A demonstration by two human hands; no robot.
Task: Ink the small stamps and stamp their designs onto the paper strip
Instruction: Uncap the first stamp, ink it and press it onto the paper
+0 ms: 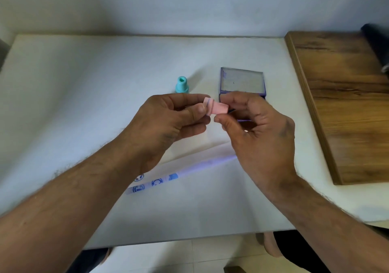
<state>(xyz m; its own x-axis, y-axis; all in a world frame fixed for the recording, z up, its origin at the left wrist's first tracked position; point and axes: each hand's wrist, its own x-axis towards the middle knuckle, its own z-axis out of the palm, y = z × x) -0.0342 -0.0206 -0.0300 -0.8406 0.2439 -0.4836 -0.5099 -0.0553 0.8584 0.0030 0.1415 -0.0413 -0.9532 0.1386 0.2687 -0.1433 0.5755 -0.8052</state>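
A small pink stamp (215, 109) lies sideways in the air above the table's middle, pinched at both ends. My left hand (168, 123) holds its wider end, and my right hand (252, 125) grips the narrower end between thumb and forefinger. A teal stamp (181, 85) stands upright on the table just behind my left hand. The purple ink pad (242, 81) lies open behind my right hand, its near part hidden by my fingers. The white paper strip (179, 173) runs diagonally below my hands, with several blue prints at its left end.
The white table (84, 83) ends at a wall behind and has its front edge near me. A wooden board (345, 104) lies along the right side, with a dark roll (376, 45) at its far corner.
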